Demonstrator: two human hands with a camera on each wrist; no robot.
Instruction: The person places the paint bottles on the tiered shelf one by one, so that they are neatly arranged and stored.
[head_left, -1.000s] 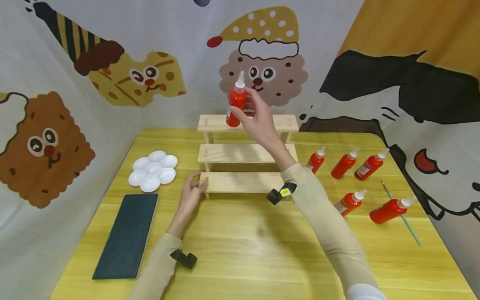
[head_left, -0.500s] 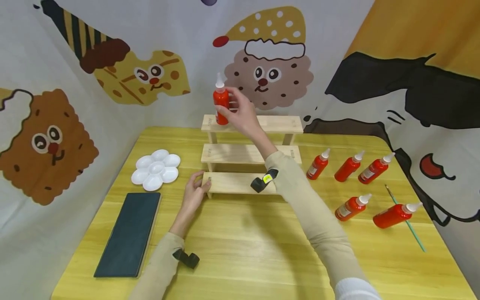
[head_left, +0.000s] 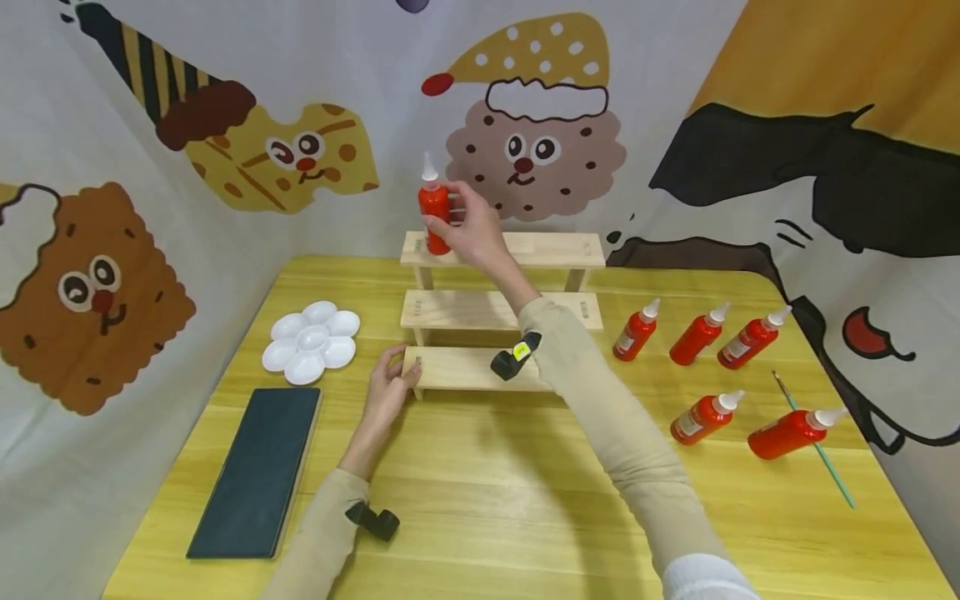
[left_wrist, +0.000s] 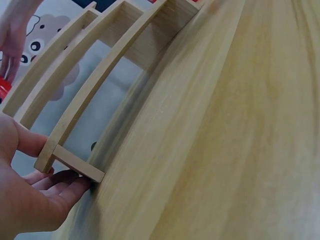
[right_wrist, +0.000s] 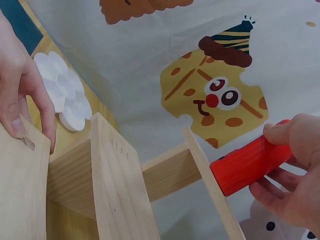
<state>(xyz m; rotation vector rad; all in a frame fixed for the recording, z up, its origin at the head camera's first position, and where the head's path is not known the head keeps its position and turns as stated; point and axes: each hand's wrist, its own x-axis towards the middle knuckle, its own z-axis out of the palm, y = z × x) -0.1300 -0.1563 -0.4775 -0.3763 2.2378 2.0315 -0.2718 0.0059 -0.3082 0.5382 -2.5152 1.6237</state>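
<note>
Upright red squeeze bottle (head_left: 435,204) — pinched between right fingers (right_wrist: 272,197); left fingers (left_wrist: 72,192) clasp the tiered wooden rack (head_left: 555,248), near left.

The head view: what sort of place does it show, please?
Probably a painting or craft corner, though whether at home, in a class or in a studio I cannot tell: it has a palette, a brush and red bottles, perhaps of paint.

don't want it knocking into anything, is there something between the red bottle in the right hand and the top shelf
Nothing visible. The right hand holds the red bottle at the left end of the top shelf, contact unclear; the left hand grips the bottom shelf, out of the way.
</note>
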